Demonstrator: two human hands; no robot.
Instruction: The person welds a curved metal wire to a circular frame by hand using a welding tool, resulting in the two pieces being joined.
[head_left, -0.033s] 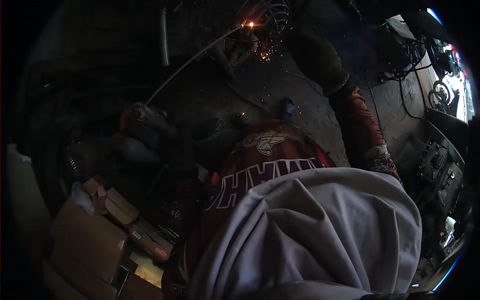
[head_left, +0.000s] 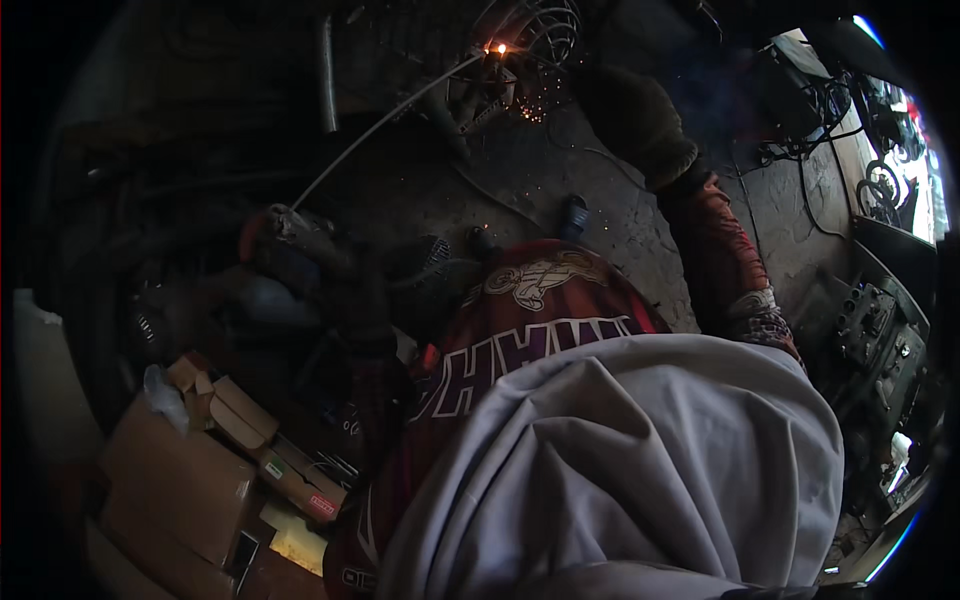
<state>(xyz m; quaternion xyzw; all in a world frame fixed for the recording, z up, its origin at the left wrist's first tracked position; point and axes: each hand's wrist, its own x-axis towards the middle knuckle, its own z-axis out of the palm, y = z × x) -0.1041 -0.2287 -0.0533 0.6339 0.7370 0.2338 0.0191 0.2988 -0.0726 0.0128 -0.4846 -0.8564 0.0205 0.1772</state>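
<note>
My left hand (head_left: 305, 238), in a greyish glove, is closed at the left end of a long thin metal rod (head_left: 385, 122). An orange-red part (head_left: 250, 240) shows beside that hand, its kind unclear in the dark. The rod runs up and right to a bright orange glowing spot (head_left: 500, 48), and sparks (head_left: 530, 108) fall below it. Curved metal rings or wire loops (head_left: 550, 30) adjoin the glow. My right hand (head_left: 635, 125), in a thick olive glove, reaches close to the loops from the right. Its fingers are lost in shadow, so any hold there is hidden.
Cardboard boxes (head_left: 180, 480) stand at the lower left. A metal tube (head_left: 328, 75) lies at the upper left. Cables (head_left: 810, 190) and dark machinery (head_left: 870, 325) line the right side. Grey cloth (head_left: 640, 450) hangs over my front, above a sandalled foot (head_left: 574, 218).
The scene looks a little brighter, and the glow and spray of sparks have shifted slightly. Both hands and the rod hold nearly the same places.
</note>
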